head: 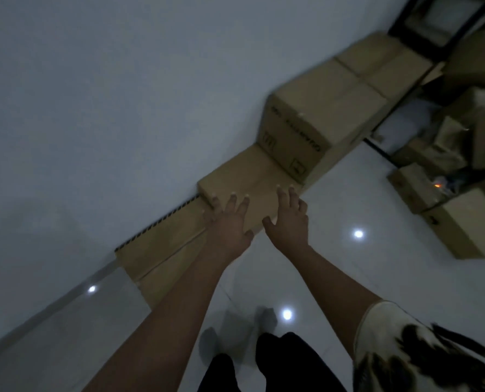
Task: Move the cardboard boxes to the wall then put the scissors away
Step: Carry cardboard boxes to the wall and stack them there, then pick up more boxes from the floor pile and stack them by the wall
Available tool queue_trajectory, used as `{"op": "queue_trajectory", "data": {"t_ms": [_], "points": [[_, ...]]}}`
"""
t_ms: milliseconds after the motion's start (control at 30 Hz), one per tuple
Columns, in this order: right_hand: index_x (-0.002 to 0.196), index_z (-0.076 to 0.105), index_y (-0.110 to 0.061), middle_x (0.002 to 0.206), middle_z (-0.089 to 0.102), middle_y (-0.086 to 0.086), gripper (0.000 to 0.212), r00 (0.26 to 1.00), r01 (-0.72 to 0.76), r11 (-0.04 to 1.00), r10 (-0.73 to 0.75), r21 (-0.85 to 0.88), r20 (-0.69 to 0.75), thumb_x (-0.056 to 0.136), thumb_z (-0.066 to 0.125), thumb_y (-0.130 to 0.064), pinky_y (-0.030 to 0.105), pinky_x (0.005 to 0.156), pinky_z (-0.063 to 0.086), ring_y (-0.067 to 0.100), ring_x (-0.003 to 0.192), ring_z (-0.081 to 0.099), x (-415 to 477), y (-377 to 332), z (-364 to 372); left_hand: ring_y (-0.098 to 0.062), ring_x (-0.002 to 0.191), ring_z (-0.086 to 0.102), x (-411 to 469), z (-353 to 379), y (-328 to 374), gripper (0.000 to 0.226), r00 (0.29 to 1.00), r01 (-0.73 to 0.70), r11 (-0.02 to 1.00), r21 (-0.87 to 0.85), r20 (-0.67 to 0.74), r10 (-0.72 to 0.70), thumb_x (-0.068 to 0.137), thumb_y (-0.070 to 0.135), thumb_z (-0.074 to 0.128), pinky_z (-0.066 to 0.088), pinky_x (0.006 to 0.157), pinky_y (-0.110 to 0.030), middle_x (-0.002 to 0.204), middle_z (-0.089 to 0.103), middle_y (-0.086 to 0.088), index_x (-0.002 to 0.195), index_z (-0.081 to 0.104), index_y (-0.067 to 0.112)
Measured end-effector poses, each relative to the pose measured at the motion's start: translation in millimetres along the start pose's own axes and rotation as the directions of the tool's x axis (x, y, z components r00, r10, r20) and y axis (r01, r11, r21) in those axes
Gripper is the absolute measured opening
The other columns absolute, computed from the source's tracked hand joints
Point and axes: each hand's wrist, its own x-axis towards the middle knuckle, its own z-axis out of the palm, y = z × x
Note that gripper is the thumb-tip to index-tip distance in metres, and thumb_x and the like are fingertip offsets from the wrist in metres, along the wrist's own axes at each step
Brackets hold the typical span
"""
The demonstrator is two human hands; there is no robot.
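Head view puts both hands on one thing. The left hand [230, 219] and the right hand [289, 219] lie side by side with fingers spread and fairly straight, flat on the top of a low tan cardboard box [247, 176]. Neither hand curls round anything, and whether the left fingertips hook over the box's far-left corner is too blurred to tell.

The box sits directly ahead of both palms, between them and the pale grey wall [122, 80]. Its long side runs along the wall, so I judge a straight push from both arms, equally near, is all that seating it would need. It rests on a longer flat piece of tan cardboard with a striped edge [156, 250], and a taller printed brown carton [306, 120] touches its far end.

Beyond, on the glossy white tiled floor [349, 278], more brown cartons [462, 222] stand well apart from the wall. No scissors are visible.
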Motion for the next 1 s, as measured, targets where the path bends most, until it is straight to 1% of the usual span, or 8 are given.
{"op": "queue_trajectory", "data": {"t_ms": [100,233,333,467,667,733,833,1000], "points": [[0.154,0.018,-0.020,0.161,0.012,0.008,0.079,0.990,-0.100,0.991,0.108,0.088,-0.090,0.088,0.060,-0.031,0.047,0.107,0.035,0.034,0.141,0.019,-21.5,14.9,-54.5,-0.041,0.145,-0.013,-6.4,-27.7,58.4,0.078,0.990,-0.139,0.988,0.069,-0.028,0.141,0.095,0.040,0.050,0.006,0.113,-0.064,0.163,-0.002,-0.004,0.155,0.001,0.028],[0.155,0.015,-0.020,0.162,0.007,0.007,0.077,0.963,-0.195,0.974,0.212,0.112,-0.164,0.092,0.057,-0.032,0.049,0.109,0.033,0.035,0.142,0.017,-48.3,52.7,-105.7,-0.043,0.146,-0.009,-8.6,-43.0,133.5,0.078,0.956,-0.283,0.946,0.155,-0.035,0.292,0.094,0.048,0.050,0.008,0.113,-0.064,0.163,0.002,-0.006,0.155,0.006,0.027],[0.156,0.010,-0.022,0.163,0.001,0.006,0.077,0.912,-0.324,0.935,0.349,0.144,-0.214,0.094,0.055,-0.033,0.048,0.111,0.031,0.034,0.143,0.015,-70.0,97.2,-141.8,-0.045,0.145,-0.010,-13.3,-47.9,195.5,0.080,0.915,-0.397,0.884,0.248,0.028,0.403,0.093,0.049,0.050,0.009,0.113,-0.065,0.163,0.002,-0.007,0.155,0.005,0.025],[0.156,0.008,-0.022,0.163,-0.001,0.008,0.079,0.825,-0.472,0.864,0.503,0.174,-0.257,0.094,0.056,-0.034,0.046,0.109,0.032,0.036,0.142,0.017,-93.4,148.5,-180.0,-0.043,0.144,-0.017,-19.2,-47.8,267.2,0.081,0.856,-0.517,0.822,0.240,0.127,0.501,0.094,0.045,0.051,0.001,0.113,-0.063,0.163,-0.003,-0.006,0.155,0.002,0.025],[0.155,0.012,-0.020,0.162,0.005,0.009,0.078,0.722,-0.568,0.796,0.603,0.208,-0.339,0.093,0.057,-0.034,0.045,0.108,0.031,0.036,0.141,0.018,-100.3,221.8,-249.6,-0.042,0.145,-0.013,-19.3,-37.5,387.8,0.079,0.776,-0.629,0.726,0.280,0.169,0.607,0.095,0.044,0.050,0.004,0.115,-0.063,0.162,-0.001,-0.006,0.155,0.004,0.023],[0.155,0.013,-0.020,0.162,0.006,0.008,0.078,0.707,-0.576,0.791,0.609,0.207,-0.359,0.092,0.058,-0.033,0.044,0.108,0.031,0.035,0.141,0.019,-96.8,238.1,-266.6,-0.042,0.145,-0.015,-16.2,-33.4,414.5,0.077,0.767,-0.641,0.728,0.245,0.165,0.620,0.095,0.042,0.051,0.002,0.114,-0.063,0.162,-0.002,-0.006,0.155,0.006,0.022],[0.155,0.014,-0.020,0.163,0.003,0.009,0.078,0.692,-0.584,0.785,0.615,0.208,-0.378,0.092,0.059,-0.033,0.046,0.109,0.031,0.035,0.142,0.019,-94.1,271.9,-289.1,-0.041,0.145,-0.015,-8.0,-16.8,462.1,0.066,0.747,-0.665,0.724,0.185,0.144,0.649,0.098,0.030,0.046,0.001,0.114,-0.063,0.162,0.000,-0.005,0.154,0.014,0.021],[0.154,0.016,-0.019,0.162,0.006,0.008,0.073,0.670,-0.596,0.775,0.624,0.210,-0.402,0.094,0.056,-0.034,0.046,0.105,0.033,0.035,0.139,0.023,-86.4,322.9,-310.8,-0.039,0.147,-0.009,1.2,6.7,523.2,0.059,0.740,-0.673,0.729,0.126,0.106,0.664,0.097,0.015,0.040,0.006,0.114,-0.062,0.162,0.006,-0.005,0.152,0.019,0.019]]}}
